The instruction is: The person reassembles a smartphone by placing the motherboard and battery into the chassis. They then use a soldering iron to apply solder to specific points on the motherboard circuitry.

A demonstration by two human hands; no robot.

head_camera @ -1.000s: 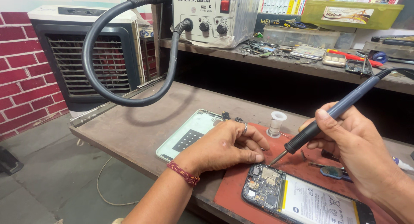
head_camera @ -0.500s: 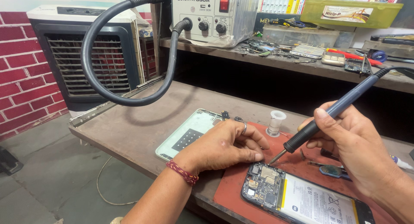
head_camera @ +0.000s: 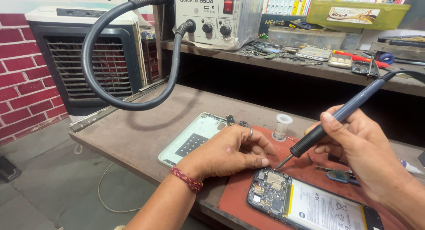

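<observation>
Head view, opened phone [head_camera: 305, 202]: lies back-up on a red mat [head_camera: 234, 199] at the near edge of the surface [head_camera: 133, 137], circuit board [head_camera: 270, 190] and pale battery [head_camera: 327, 210] exposed.
Soldering iron [head_camera: 341, 115]: dark pen-shaped handle slanting down to the left, its metal tip just above the board's upper corner.
Right hand [head_camera: 363, 150]: fingers curled round the iron in a pen grip, thumb on top of the handle, wrist coming in from the lower right.
Left hand [head_camera: 230, 152]: palm down, fingers bent with tips pressed to the mat just beside the board; a ring on one finger, a red thread band at the wrist; whether anything sits under the fingertips cannot be told.
Back cover [head_camera: 190, 139]: pale green, flat on the surface, partly under the left hand.
Small white pot [head_camera: 282, 126]: upright at the mat's far edge.
Black hose [head_camera: 128, 57]: loops from a grey station [head_camera: 212, 17] on the shelf behind.
</observation>
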